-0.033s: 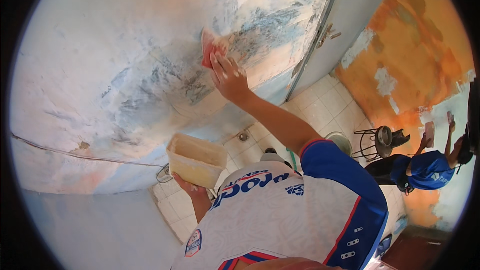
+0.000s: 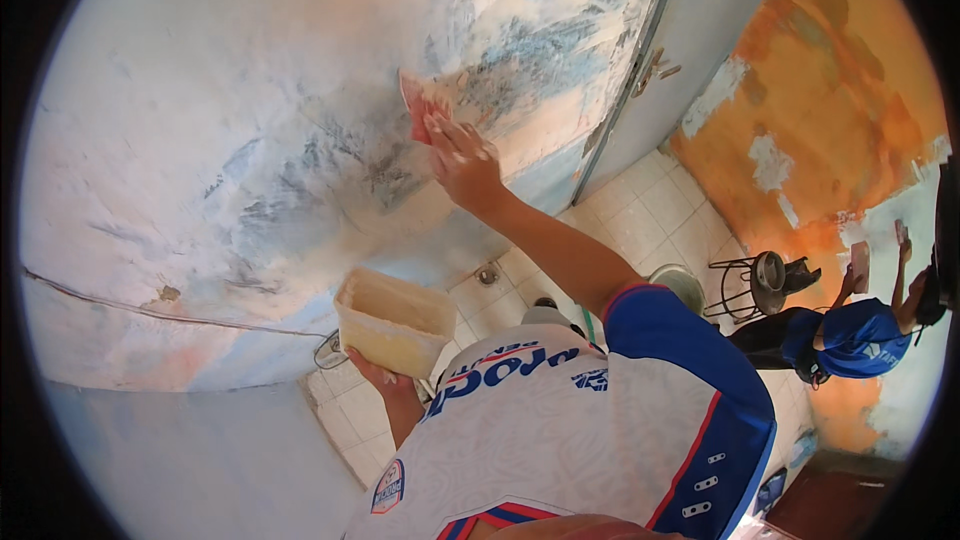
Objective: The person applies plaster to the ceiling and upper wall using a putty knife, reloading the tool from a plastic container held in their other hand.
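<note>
My right hand (image 2: 462,160) is closed on a flat red putty spreader (image 2: 424,106), pressed against the patchy wall (image 2: 330,30). White smears mark the fingers. Pale filler coats part of the spreader's face. My left hand (image 2: 380,372) supports a cream plastic tub (image 2: 392,332) from below, close to my body; its fingers are partly hidden beneath it. Beige residue lines the inside of the tub. Around the spreader, the wall shows grey-blue and peach patches with whitish filler strokes.
A grey door (image 2: 700,50) with a handle is right of the wall. Further right, a co-worker in a blue shirt (image 2: 862,338) holds flat tools near an orange wall (image 2: 820,90). A round stool (image 2: 765,290) and a bucket (image 2: 680,288) stand on the tiled floor (image 2: 640,225).
My right hand and the spreader have shifted slightly down along the wall. The tub in my left hand stays almost where it was.
</note>
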A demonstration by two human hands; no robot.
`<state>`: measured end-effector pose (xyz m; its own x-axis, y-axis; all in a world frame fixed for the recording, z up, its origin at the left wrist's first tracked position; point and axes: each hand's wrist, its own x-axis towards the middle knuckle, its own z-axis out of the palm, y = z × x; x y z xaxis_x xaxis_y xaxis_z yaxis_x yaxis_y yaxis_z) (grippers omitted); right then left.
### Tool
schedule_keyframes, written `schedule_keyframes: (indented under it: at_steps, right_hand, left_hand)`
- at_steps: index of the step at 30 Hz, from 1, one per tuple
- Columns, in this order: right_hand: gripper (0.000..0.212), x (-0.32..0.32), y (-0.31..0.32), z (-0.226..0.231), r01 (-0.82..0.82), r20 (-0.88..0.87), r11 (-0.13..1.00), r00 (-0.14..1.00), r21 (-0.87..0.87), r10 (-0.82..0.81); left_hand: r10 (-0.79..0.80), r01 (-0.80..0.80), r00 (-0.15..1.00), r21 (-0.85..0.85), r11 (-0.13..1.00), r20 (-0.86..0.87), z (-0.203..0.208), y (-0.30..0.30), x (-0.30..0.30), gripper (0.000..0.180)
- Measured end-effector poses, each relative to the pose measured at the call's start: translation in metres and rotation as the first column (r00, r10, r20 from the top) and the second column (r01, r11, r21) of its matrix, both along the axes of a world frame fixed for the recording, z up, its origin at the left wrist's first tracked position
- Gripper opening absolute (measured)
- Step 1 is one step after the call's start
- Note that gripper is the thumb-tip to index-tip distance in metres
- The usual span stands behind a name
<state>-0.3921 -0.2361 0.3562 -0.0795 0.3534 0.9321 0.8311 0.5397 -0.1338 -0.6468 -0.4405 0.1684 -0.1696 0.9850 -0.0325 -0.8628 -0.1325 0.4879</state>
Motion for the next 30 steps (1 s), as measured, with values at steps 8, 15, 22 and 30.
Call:
schedule_keyframes:
  at_steps: [8,15,22,30]
  right_hand:
    - [0.019,0.170,0.055,0.151,0.416,-0.207,0.643,0.903,0.643,-0.377]
    - [0.039,0.075,0.088,0.010,0.331,0.075,0.860,0.919,0.388,-0.388]
    - [0.041,0.076,0.011,0.017,-0.060,-0.028,0.985,0.998,0.161,0.065]
    - [0.034,0.126,0.069,0.148,0.210,0.170,0.789,0.915,0.577,-0.367]
  left_hand:
    - [0.016,-0.015,0.999,-0.028,0.999,0.034,-0.007,0.004,0.005,0.079]
    - [0.067,-0.067,0.998,0.039,0.997,0.017,0.014,0.016,0.035,0.075]
    - [0.151,-0.151,0.985,-0.009,0.988,0.080,0.003,0.004,0.035,0.074]
    - [0.128,-0.125,0.991,-0.072,0.990,0.035,-0.006,-0.011,0.029,0.074]
